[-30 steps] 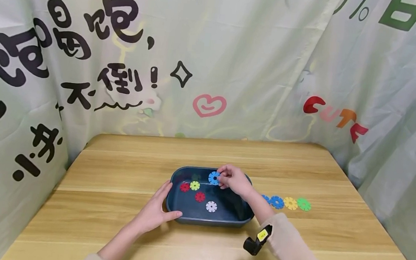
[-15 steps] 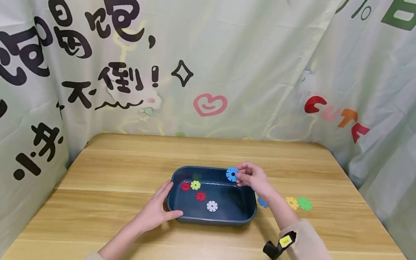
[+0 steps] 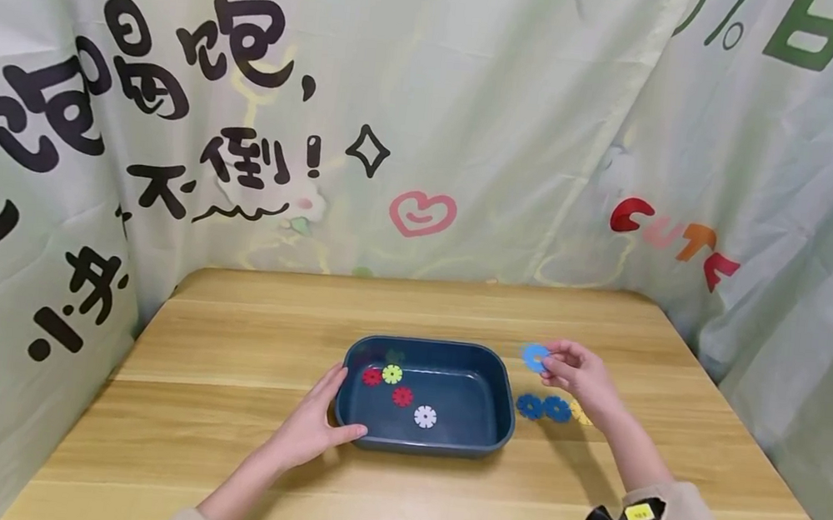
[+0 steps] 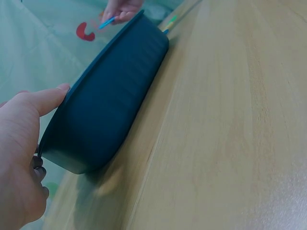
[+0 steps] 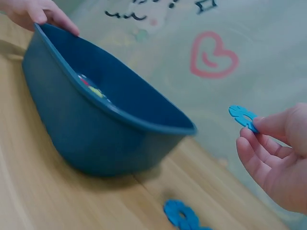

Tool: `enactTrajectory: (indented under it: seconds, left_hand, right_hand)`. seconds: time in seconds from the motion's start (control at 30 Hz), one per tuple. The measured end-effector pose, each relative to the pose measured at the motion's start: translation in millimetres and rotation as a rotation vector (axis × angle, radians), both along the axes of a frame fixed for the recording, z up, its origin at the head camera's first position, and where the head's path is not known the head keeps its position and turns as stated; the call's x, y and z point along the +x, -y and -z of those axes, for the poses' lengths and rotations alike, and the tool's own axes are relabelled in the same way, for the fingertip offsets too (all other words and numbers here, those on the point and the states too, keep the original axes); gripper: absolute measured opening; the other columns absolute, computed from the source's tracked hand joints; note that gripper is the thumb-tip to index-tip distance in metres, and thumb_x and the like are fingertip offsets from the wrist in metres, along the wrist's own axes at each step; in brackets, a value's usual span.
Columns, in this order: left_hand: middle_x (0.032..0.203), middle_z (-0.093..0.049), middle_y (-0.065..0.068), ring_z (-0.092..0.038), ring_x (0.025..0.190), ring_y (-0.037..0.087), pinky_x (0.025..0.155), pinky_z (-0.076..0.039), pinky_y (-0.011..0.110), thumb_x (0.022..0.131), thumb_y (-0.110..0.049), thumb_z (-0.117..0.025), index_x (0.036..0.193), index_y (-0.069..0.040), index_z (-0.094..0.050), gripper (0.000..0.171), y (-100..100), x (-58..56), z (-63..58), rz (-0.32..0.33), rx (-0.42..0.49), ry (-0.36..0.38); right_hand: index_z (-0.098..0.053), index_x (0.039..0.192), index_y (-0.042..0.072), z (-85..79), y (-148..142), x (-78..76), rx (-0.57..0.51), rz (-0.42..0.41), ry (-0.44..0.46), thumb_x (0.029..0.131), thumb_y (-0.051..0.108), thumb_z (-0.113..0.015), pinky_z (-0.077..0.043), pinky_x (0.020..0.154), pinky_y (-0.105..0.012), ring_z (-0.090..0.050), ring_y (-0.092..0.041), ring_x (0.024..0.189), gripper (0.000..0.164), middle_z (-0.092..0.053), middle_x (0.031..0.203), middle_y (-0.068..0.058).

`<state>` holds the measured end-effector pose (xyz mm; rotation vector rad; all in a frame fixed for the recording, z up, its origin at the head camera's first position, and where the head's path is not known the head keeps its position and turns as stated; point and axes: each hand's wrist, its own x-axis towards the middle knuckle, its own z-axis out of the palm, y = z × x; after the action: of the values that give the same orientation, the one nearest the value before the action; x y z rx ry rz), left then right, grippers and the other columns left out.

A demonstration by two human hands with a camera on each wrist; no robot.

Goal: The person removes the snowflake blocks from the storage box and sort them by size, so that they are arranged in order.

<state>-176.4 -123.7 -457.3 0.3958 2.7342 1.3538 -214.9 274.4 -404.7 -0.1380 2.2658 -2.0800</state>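
Observation:
My right hand (image 3: pixel 584 380) pinches a blue notched plastic disc (image 3: pixel 533 357), a snowflake-type building piece, between thumb and fingertips. It is in the air just right of a dark blue plastic basin (image 3: pixel 471 395); the right wrist view shows the disc (image 5: pixel 242 116) tilted, clear of the rim. At the basin's left end, my left hand (image 3: pixel 313 417) holds the rim, thumb on the front edge and fingers round the side, as the left wrist view of the basin (image 4: pixel 103 100) shows. Inside lie two red discs (image 3: pixel 402 396), a yellow-green disc (image 3: pixel 392 374) and a white disc (image 3: pixel 425 416).
Right of the basin, blue discs (image 3: pixel 556 408) and a yellow disc (image 3: pixel 581 413) lie in a row on the wooden table (image 3: pixel 393 501); my right hand and forearm hide the row's right part. A printed cloth curtain (image 3: pixel 489 133) hangs behind the table and along both sides.
My right hand has carried the blue disc from over the basin rightward, past its right rim. The left hand and basin have stayed put.

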Motion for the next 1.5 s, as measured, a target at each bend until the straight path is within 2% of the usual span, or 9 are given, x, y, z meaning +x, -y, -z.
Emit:
enactTrajectory:
  seconds: [0.17, 0.33, 0.47, 0.63, 1.07, 1.5]
  left_hand:
    - [0.151, -0.021, 0.015, -0.023, 0.135, 0.039, 0.101, -0.026, 0.06, 0.074, -0.033, -0.078, 0.144, 0.001, -0.028, 0.093, 0, 0.8, 0.7, 0.006, -0.004, -0.008]
    - [0.151, -0.021, 0.015, -0.023, 0.135, 0.038, 0.101, -0.026, 0.06, 0.074, -0.034, -0.078, 0.144, 0.0, -0.028, 0.093, -1, 0.5, 0.7, 0.004, -0.007, -0.011]
    - [0.151, -0.021, 0.014, -0.024, 0.134, 0.038, 0.101, -0.027, 0.06, 0.073, -0.035, -0.078, 0.144, 0.0, -0.028, 0.093, 0, -0.1, 0.7, -0.002, -0.008, -0.012]
    - [0.151, -0.021, 0.014, -0.024, 0.134, 0.038, 0.101, -0.026, 0.06, 0.074, -0.035, -0.077, 0.144, 0.0, -0.028, 0.093, 0, 0.0, 1.4, -0.001, -0.003, -0.008]
    - [0.151, -0.02, 0.014, -0.023, 0.135, 0.038, 0.101, -0.026, 0.06, 0.074, -0.035, -0.077, 0.144, -0.001, -0.028, 0.093, 0, 0.5, 0.6, -0.001, -0.01, -0.001]
    - [0.152, -0.019, 0.015, -0.021, 0.135, 0.038, 0.102, -0.025, 0.059, 0.074, -0.034, -0.077, 0.144, 0.0, -0.027, 0.093, 0, 0.4, 0.5, 0.002, -0.002, 0.003]
  right_hand:
    - [-0.037, 0.115, -0.017, 6.2, -28, 11.0, -0.041, 0.04, 0.004, 0.093, -0.002, -0.051, -0.054, 0.071, -0.025, -0.06, -0.011, 0.075, 0.03, -0.055, 0.088, -0.004]
    - [-0.051, 0.105, -0.002, 13.7, -56, 22.3, -0.141, 0.065, -0.041, 0.092, -0.004, -0.051, -0.054, 0.068, -0.024, -0.062, -0.011, 0.073, 0.013, -0.059, 0.084, -0.001]
    - [-0.059, 0.097, 0.009, 18.5, -75, 28.6, -0.223, 0.057, -0.062, 0.091, -0.007, -0.05, -0.053, 0.067, -0.023, -0.063, -0.011, 0.073, 0.019, -0.061, 0.082, -0.001]
    - [-0.062, 0.095, 0.013, 24.6, -97, 34.0, -0.251, 0.092, -0.053, 0.091, -0.005, -0.052, -0.053, 0.067, -0.023, -0.064, -0.011, 0.072, 0.021, -0.062, 0.081, -0.002]
    - [-0.065, 0.084, 0.021, 34.0, -131, 44.6, -0.202, 0.217, 0.032, 0.09, -0.004, -0.054, -0.053, 0.063, -0.02, -0.063, -0.008, 0.068, 0.028, -0.064, 0.077, 0.004]
    - [-0.061, 0.081, 0.021, 54.8, -151, 45.7, -0.066, 0.283, 0.161, 0.09, 0.006, -0.058, -0.053, 0.063, -0.02, -0.062, -0.005, 0.068, 0.018, -0.062, 0.075, 0.007]
